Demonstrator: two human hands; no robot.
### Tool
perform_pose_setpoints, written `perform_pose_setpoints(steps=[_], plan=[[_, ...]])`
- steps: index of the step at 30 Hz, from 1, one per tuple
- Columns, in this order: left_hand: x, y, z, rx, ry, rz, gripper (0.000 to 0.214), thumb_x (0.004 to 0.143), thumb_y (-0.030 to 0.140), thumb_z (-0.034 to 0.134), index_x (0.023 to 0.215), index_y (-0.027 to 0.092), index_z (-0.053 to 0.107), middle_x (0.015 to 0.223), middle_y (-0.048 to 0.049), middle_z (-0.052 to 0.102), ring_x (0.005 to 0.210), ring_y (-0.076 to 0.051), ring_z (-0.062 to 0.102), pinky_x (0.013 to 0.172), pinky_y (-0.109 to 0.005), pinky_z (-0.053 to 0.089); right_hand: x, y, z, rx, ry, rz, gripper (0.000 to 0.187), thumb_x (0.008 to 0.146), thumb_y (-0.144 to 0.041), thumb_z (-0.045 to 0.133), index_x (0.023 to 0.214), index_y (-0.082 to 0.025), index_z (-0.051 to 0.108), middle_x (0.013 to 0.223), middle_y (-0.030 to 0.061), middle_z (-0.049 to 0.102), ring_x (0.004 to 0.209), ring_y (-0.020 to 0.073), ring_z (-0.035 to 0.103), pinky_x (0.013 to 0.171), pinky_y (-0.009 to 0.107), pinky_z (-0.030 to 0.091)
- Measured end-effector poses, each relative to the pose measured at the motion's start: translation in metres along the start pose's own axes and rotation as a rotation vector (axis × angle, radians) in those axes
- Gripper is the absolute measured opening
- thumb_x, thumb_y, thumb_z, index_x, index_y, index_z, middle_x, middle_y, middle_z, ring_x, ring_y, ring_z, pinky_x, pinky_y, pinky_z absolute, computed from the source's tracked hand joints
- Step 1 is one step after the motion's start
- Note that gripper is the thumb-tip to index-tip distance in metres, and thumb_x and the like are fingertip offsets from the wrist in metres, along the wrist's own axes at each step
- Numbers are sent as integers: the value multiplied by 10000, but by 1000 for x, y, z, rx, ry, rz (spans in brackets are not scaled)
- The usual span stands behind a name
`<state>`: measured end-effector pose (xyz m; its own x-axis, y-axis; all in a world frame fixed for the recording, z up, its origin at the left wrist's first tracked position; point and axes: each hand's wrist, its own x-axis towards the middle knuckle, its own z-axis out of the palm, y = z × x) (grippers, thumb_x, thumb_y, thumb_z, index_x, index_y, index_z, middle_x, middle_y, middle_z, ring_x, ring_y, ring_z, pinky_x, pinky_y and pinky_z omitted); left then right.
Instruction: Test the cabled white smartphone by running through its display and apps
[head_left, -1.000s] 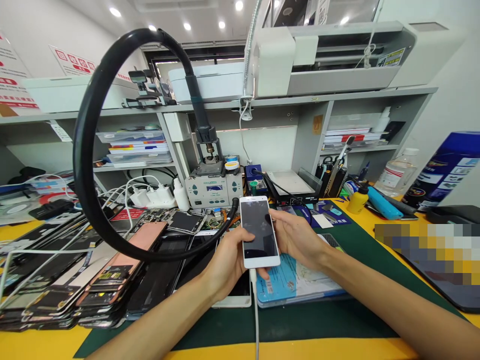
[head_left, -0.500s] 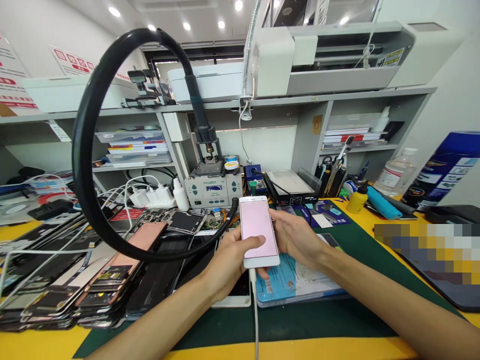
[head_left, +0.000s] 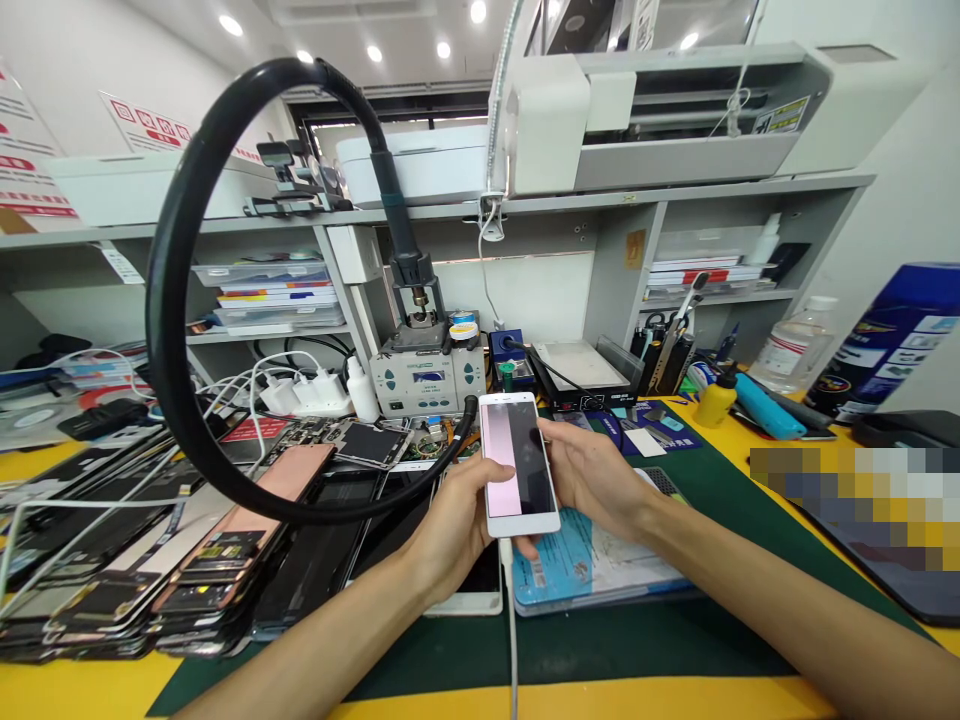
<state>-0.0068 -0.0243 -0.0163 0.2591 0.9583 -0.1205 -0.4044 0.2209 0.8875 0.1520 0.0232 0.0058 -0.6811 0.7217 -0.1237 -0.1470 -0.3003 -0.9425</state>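
A white smartphone (head_left: 534, 462) is held upright, tilted slightly back, between my two hands. Its screen is pale pink on the left part and dark on the right. My left hand (head_left: 457, 505) grips the phone's left side, the thumb lying on the pink part of the screen. My right hand (head_left: 589, 470) holds the right edge, with some fingers hidden behind the phone. A white cable (head_left: 511, 620) runs from the phone's lower end down past the table's front edge. Below and behind the phone lies a blue-and-white flat package (head_left: 600, 570) on the green mat (head_left: 645, 655).
Stacks of opened phones and screens (head_left: 202, 560) cover the left side. A thick black hose (head_left: 161, 290) loops up from a grey hot-air station (head_left: 427, 375). Shelves stand behind. At right are a yellow bottle (head_left: 716, 400), a clear bottle (head_left: 796, 345) and a blue can (head_left: 885, 340).
The phone's screen was pink all over; now its right part is dark. My left thumb has slid left across the screen. Both hands keep their hold.
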Motion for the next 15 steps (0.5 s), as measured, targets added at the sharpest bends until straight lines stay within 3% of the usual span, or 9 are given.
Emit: perform_pose_setpoints(steps=[9, 15], plan=[[-1, -1, 0, 61, 23, -2, 454, 850, 217, 568, 1288, 111, 511, 889, -120, 701, 576, -201, 664, 481, -297, 555, 0, 2, -2, -4, 21, -4, 479, 978, -459, 359, 1271, -139, 562, 879, 101, 729, 713, 232, 660, 634, 343, 524], [0, -2, -3, -88, 4, -25, 466, 848, 206, 444, 1295, 82, 487, 915, -131, 693, 648, -251, 678, 493, -374, 584, 1, 3, -1, -9, 54, 7, 444, 971, -435, 390, 1260, -145, 563, 967, 114, 717, 798, 240, 659, 632, 340, 529]])
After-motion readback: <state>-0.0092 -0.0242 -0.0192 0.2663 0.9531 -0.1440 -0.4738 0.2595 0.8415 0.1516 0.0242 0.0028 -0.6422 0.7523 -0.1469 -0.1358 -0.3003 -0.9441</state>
